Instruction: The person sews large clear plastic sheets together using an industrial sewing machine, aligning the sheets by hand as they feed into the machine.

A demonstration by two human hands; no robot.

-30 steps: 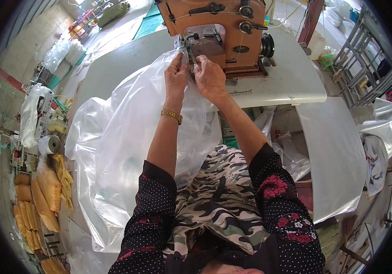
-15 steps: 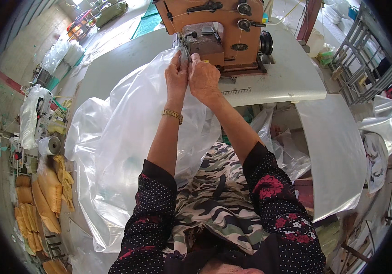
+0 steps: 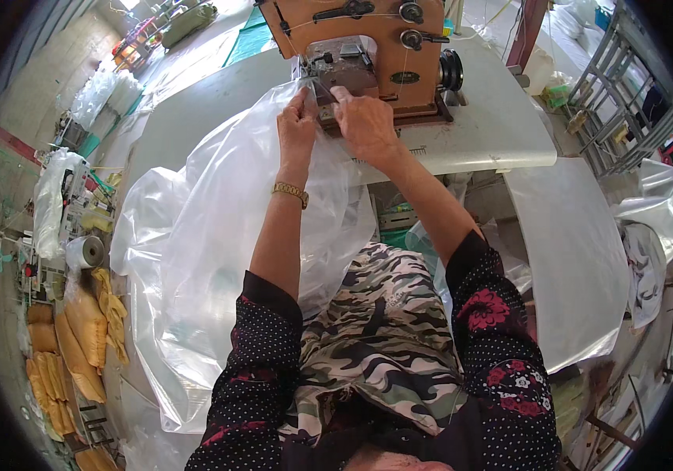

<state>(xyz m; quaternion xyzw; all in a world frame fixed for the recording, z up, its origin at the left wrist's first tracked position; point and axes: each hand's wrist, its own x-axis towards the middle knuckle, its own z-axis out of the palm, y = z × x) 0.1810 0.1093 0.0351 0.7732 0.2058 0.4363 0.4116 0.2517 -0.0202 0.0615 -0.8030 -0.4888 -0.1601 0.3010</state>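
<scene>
A large sheet of clear plastic film point(image 3: 226, 212), perhaps a bag, hangs from the table over my left side and lap. Its upper corner lies at the needle area of an orange-brown sewing machine point(image 3: 419, 74). My left hand point(image 3: 297, 129) pinches that edge just in front of the presser foot. To its right, my right hand point(image 3: 366, 125) is closed with bent fingers, its index fingertip at the film's edge beside the machine. The film seems stretched between the two hands; the right hand's grip is partly hidden.
The machine stands on a pale table point(image 3: 211, 98) with a curved edge. Another pale panel point(image 3: 568, 259) slopes down at the right. Yellow folded bags point(image 3: 85, 330) and a film roll point(image 3: 87, 251) lie at the left. A grey metal rack point(image 3: 627, 94) stands far right.
My right hand has moved a little right, away from my left hand, and its elbow has swung outward. My left hand still holds the film near the needle.
</scene>
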